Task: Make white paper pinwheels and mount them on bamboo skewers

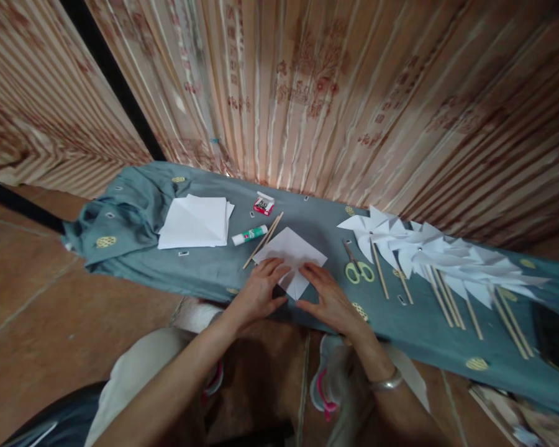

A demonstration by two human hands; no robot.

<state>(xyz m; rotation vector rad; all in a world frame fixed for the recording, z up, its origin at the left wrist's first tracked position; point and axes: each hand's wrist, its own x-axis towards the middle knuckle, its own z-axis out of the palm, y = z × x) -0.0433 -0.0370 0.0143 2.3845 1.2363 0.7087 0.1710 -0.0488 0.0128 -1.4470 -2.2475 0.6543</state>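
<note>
A square sheet of white paper (290,245) lies turned cornerwise on the cloth-covered bench in front of me, with crease lines near its closest corner. My left hand (261,288) rests on its left side, fingers stretched over the paper and thumb apart near the close corner. On the right side, my right hand (328,295) touches the sheet in the same way, fingers and thumb apart. Just left of the paper are thin wooden sticks (266,236) and a glue stick (250,234). Scissors with green handles (358,270) lie to the right.
A stack of white paper (195,222) lies at left, and a small red-and-white box (263,203) sits near the back. Several white paper pinwheels (423,245) on wooden sticks overlap at right, near a dark device (556,338). A patterned curtain (307,93) hangs behind the bench.
</note>
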